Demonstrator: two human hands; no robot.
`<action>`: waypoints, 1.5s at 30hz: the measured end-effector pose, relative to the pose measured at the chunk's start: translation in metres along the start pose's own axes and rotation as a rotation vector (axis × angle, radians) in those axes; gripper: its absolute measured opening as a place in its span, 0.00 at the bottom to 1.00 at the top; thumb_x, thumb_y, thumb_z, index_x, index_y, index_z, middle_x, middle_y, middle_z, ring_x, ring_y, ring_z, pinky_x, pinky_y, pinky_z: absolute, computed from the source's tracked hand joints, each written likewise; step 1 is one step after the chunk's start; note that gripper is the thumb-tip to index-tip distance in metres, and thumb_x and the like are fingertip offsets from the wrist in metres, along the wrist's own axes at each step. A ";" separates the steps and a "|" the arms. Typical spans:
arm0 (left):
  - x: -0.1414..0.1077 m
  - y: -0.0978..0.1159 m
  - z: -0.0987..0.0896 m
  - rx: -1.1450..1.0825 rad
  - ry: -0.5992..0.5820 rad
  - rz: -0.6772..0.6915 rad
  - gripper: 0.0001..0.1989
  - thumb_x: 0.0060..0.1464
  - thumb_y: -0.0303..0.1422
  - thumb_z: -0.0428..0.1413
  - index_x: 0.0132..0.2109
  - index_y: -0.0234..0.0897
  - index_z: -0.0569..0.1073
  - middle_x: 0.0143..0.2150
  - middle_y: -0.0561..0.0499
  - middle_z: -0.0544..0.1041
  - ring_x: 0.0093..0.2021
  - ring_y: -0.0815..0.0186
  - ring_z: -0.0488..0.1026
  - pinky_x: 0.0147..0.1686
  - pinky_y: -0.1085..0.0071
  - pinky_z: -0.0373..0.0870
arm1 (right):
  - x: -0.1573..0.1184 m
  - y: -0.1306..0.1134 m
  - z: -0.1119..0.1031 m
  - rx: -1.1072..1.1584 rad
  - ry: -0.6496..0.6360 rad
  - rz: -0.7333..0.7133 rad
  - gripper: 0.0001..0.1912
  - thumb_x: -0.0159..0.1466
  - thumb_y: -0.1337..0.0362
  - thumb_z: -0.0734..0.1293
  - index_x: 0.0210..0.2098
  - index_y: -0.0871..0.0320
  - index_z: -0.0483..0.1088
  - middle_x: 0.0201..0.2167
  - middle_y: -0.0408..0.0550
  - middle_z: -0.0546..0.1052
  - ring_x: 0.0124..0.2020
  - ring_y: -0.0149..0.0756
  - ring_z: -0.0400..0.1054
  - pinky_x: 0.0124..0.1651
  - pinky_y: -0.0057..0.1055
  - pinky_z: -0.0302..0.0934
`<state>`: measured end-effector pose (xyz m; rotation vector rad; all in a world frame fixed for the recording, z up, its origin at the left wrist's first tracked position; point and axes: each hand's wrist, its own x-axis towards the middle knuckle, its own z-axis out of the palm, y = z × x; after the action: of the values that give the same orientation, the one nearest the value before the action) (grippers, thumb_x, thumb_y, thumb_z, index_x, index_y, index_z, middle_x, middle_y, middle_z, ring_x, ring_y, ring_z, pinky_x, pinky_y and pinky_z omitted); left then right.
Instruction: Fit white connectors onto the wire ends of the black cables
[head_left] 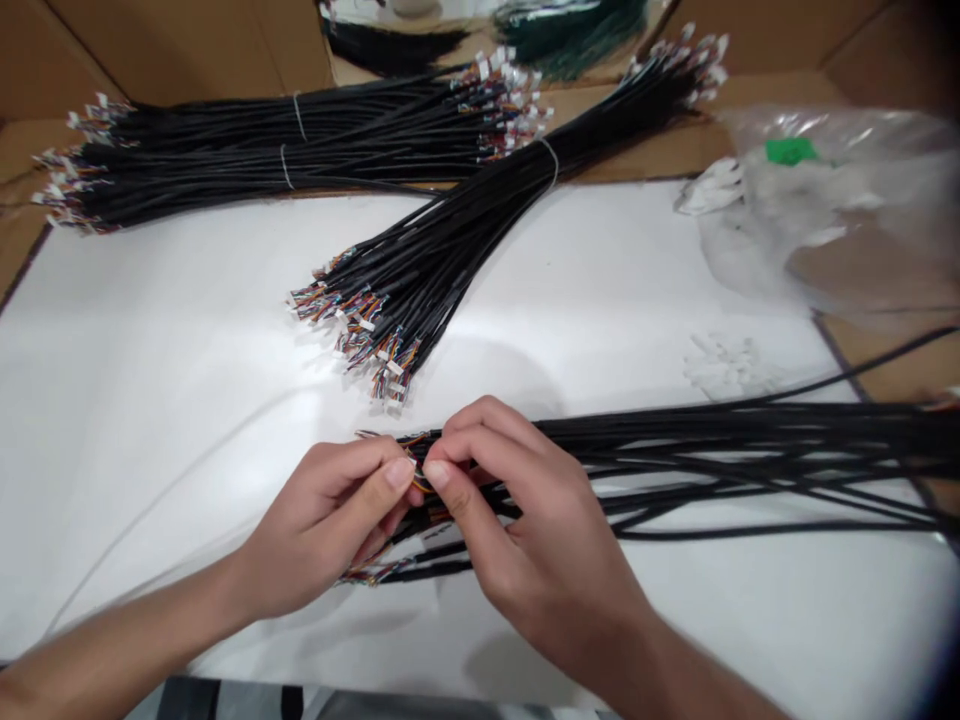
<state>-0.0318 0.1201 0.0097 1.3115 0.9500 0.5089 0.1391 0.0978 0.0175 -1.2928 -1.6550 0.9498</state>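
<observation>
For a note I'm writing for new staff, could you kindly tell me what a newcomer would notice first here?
Long black cables dominate: two tied bundles lie across cardboard at the top, and a third tied bundle lies diagonally on a white sheet, its multicoloured wire ends and white connectors fanned out. At bottom centre, the left hand and right hand pinch the coloured ends of loose black cables.

A cable bundle (420, 290) and loose cables (712, 460) lie on the sheet (165, 340), more bundles (262, 150) behind it, a plastic bag (817, 200) to its right.
</observation>
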 end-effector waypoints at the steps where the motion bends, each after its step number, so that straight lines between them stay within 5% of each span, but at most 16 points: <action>1: 0.000 -0.001 0.000 -0.008 -0.007 -0.007 0.18 0.65 0.42 0.47 0.29 0.35 0.66 0.16 0.59 0.59 0.15 0.76 0.54 0.14 0.80 0.52 | 0.000 0.000 0.000 0.004 -0.001 0.000 0.09 0.64 0.76 0.60 0.28 0.64 0.68 0.29 0.47 0.68 0.31 0.27 0.63 0.35 0.24 0.59; 26: 0.000 0.001 -0.004 -0.043 -0.109 -0.157 0.23 0.65 0.43 0.43 0.24 0.36 0.60 0.16 0.57 0.59 0.18 0.73 0.56 0.19 0.76 0.53 | 0.000 0.002 0.002 -0.068 0.003 0.013 0.10 0.64 0.76 0.60 0.29 0.60 0.66 0.29 0.45 0.68 0.32 0.27 0.65 0.35 0.23 0.60; 45: 0.002 0.003 -0.002 0.070 -0.061 0.094 0.19 0.66 0.32 0.44 0.24 0.35 0.60 0.18 0.58 0.60 0.20 0.76 0.56 0.21 0.79 0.55 | -0.003 0.000 0.008 -0.116 0.072 -0.116 0.09 0.63 0.78 0.59 0.31 0.60 0.65 0.29 0.47 0.67 0.32 0.30 0.63 0.34 0.26 0.62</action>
<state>-0.0318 0.1234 0.0118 1.4323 0.8651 0.5089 0.1319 0.0940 0.0142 -1.2771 -1.7301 0.7403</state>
